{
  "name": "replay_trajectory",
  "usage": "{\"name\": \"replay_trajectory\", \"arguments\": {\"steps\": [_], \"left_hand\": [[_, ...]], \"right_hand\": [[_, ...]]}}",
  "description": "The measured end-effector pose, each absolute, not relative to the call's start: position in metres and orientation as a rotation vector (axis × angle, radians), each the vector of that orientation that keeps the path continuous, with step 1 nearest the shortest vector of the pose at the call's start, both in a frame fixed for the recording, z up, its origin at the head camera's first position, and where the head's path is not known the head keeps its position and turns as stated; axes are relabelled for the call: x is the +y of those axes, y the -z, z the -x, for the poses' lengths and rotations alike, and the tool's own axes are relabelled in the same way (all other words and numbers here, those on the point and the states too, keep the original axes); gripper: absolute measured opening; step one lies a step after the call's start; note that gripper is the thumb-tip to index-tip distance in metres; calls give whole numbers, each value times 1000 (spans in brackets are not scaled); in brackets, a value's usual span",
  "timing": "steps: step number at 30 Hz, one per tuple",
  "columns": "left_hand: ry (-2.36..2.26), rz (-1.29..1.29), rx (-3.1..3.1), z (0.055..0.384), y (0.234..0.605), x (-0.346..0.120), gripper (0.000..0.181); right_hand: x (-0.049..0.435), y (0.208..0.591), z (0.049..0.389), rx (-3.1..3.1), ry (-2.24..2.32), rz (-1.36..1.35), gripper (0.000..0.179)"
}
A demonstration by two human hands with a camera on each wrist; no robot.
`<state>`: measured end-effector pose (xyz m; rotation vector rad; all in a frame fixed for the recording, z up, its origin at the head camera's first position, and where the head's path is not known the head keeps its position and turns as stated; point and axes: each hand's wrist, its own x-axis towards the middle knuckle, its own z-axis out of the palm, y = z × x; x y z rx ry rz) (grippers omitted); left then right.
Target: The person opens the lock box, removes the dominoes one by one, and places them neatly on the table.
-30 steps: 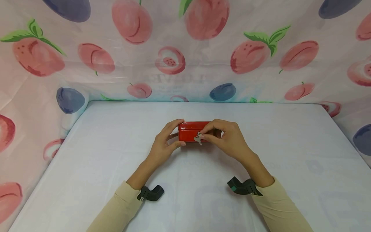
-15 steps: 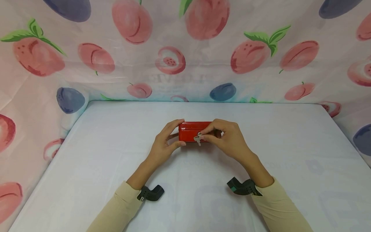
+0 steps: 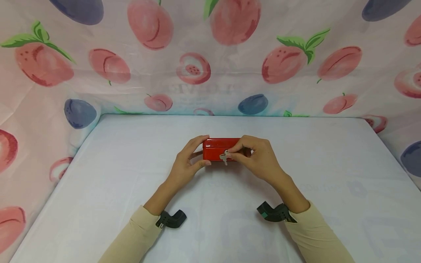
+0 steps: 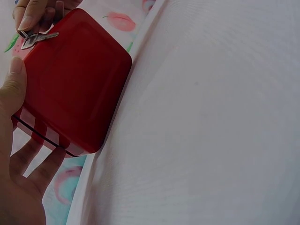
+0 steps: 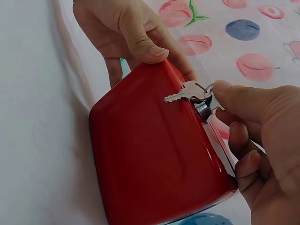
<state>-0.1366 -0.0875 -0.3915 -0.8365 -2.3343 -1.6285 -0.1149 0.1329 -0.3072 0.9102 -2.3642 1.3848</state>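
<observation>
A glossy red lock box (image 3: 215, 151) is near the middle of the table, with a silver lock cylinder (image 5: 203, 111) in its front. The person's left hand (image 3: 185, 160) grips the box's left end, thumb at the front and fingers around the side and top. Thumb and index finger of the right hand (image 3: 260, 155) pinch a key (image 5: 217, 101) at the lock; its blade is hidden. A second key (image 5: 180, 95) hangs from the same small ring, against the red surface. The right hand's other fingers are curled by the box's right part, which it hides in the head view.
A white cloth (image 3: 210, 219) covers the table. Behind it and along the sides hangs a fruit-print curtain (image 3: 227, 65). Black camera mounts (image 3: 172, 219) sit on both wrists, at the beige sleeves' cuffs.
Barely anything differs. The hanging key has swung slightly left, and the right wrist has shifted a touch. The left hand keeps its hold on the box.
</observation>
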Motion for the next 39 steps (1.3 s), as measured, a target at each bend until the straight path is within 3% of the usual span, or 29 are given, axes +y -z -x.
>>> {"name": "replay_trajectory", "arguments": {"steps": [39], "left_hand": [[1599,812,-2359,136,390,-87,75]], "right_hand": [[128,309,112,-2336,-1450,-848,12]]}}
